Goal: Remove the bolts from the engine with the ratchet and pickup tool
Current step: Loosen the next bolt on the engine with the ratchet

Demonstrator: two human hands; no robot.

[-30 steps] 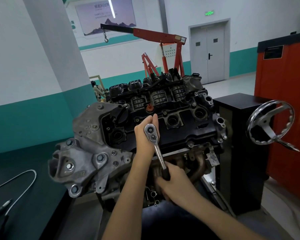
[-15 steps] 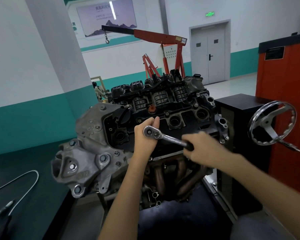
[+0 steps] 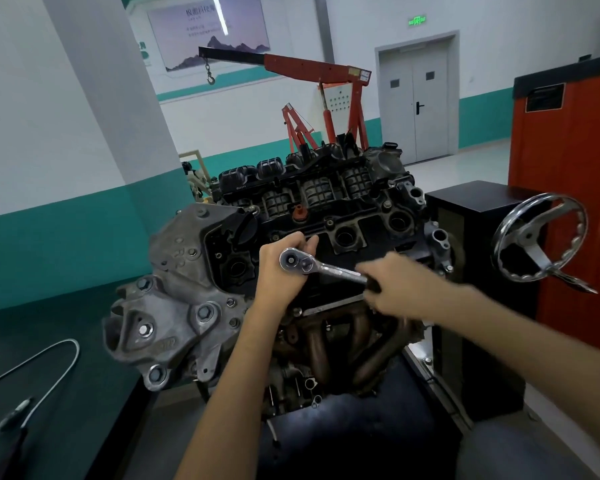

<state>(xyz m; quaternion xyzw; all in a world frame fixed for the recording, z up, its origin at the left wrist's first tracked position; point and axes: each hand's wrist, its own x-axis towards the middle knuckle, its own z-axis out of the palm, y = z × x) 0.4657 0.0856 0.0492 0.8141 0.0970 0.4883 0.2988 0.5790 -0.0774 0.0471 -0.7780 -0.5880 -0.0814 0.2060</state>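
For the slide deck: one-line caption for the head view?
Left hand holds the ratchet head on the engine while the right hand grips its handle.

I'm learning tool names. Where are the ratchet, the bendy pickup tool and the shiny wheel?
ratchet [image 3: 293, 261]: head view, on its round head.
pickup tool [image 3: 78, 353]: head view, on the bend of its wire.
wheel [image 3: 528, 236]: head view, on its middle hub.

Arms forward: left hand curled, right hand fisted.
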